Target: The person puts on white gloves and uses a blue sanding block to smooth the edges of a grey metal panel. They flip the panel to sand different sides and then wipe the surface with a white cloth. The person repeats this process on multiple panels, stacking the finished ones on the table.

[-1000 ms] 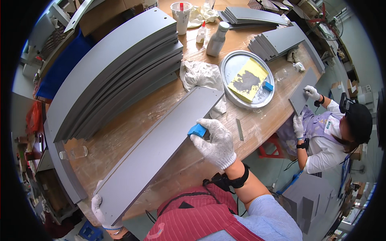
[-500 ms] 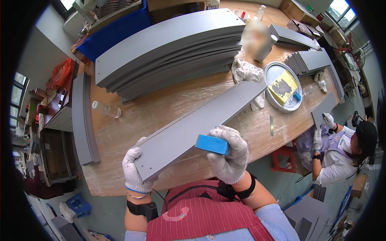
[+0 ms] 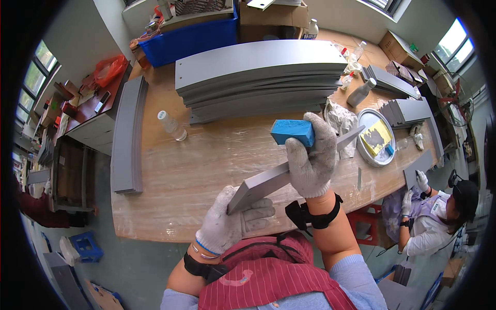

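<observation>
My left hand [image 3: 221, 222], in a white knit glove, holds the near end of a long grey panel [image 3: 264, 187]. The thumb is on one side and the fingers are on the other. The panel is tipped up so its narrow edge shows, and its far end reaches toward a round white lid or tray [image 3: 384, 160]. Gripped in my gloved right hand [image 3: 315, 163] is a blue rectangular block [image 3: 292, 132], raised above the panel. That hand hides the panel's middle. On the tray lies a yellow sheet [image 3: 376, 135] with a grey patch.
A tall stack of grey panels [image 3: 258, 67] spans the back of the table, another [image 3: 128, 139] the left side. A clear bottle [image 3: 172, 126] stands between them. White cloth [image 3: 341, 120] and a grey bottle [image 3: 361, 93] are near the tray. At right a co-worker [image 3: 429, 217] holds a panel.
The panel has been turned from showing its broad face to up on its edge. My right hand has lifted the blue block away from me. The view has shifted.
</observation>
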A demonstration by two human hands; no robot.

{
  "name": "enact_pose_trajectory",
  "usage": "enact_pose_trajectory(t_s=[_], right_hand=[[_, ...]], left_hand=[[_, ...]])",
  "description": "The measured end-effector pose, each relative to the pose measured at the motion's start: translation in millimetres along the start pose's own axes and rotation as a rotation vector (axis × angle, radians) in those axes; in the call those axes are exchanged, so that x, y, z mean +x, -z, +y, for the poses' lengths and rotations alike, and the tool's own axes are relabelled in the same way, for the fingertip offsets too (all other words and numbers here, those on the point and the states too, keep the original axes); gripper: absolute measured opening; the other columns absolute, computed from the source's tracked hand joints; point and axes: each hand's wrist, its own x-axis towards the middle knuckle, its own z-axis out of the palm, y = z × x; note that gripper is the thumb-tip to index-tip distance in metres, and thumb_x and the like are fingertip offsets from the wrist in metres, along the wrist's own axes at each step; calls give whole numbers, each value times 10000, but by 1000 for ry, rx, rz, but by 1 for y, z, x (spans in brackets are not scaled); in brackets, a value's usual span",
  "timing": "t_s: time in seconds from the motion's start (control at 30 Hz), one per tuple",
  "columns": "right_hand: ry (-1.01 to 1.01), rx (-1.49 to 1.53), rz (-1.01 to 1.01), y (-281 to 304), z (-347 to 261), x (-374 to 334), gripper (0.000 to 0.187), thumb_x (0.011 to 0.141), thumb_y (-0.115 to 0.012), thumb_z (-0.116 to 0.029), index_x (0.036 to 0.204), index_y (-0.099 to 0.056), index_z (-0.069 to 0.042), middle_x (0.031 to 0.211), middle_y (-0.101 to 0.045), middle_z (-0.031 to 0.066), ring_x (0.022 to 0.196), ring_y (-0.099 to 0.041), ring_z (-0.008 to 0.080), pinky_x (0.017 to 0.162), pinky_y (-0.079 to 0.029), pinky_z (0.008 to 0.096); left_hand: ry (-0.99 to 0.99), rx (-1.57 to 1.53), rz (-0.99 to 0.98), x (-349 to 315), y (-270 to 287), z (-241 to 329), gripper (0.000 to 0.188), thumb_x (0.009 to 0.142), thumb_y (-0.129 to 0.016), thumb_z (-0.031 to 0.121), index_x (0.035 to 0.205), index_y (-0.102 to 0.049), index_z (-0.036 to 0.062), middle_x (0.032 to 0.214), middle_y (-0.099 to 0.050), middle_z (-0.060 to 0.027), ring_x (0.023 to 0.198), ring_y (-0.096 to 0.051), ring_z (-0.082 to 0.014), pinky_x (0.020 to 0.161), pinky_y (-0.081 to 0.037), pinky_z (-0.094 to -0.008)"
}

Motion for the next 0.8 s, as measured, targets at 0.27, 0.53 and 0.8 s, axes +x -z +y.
enact_pose_trajectory(t_s=[0.27,0.53,0.8], right_hand=[[-323,-55,-311,-28,-3,4,482,812,-809,-120,1245,-606,-67,818,-686,94,656,-655,150,649,-556,297],[-298,336,-424,-13,-41,19,479,791,-779,16,1242,-634,-51,1115,-682,95,928,-670,162,772,-561,279],[26,28,-659,-30,-55,38,487,740,-806,-40,1203,-657,-47,1025,-699,145,871,-696,273,749,-564,342]], left_hand=[[-69,571,111,-8,-9,19,518,895,-731,101,1349,-515,-25,1242,-625,-115,1080,-641,-207,912,-561,-378],[-71,354,242,-9,-19,21,560,898,-683,61,1405,-449,15,1229,-619,-98,1032,-660,-198,777,-603,-323],[-61,361,228,-9,-16,15,557,891,-691,82,1395,-461,14,1230,-619,-98,1056,-655,-203,788,-610,-329]])
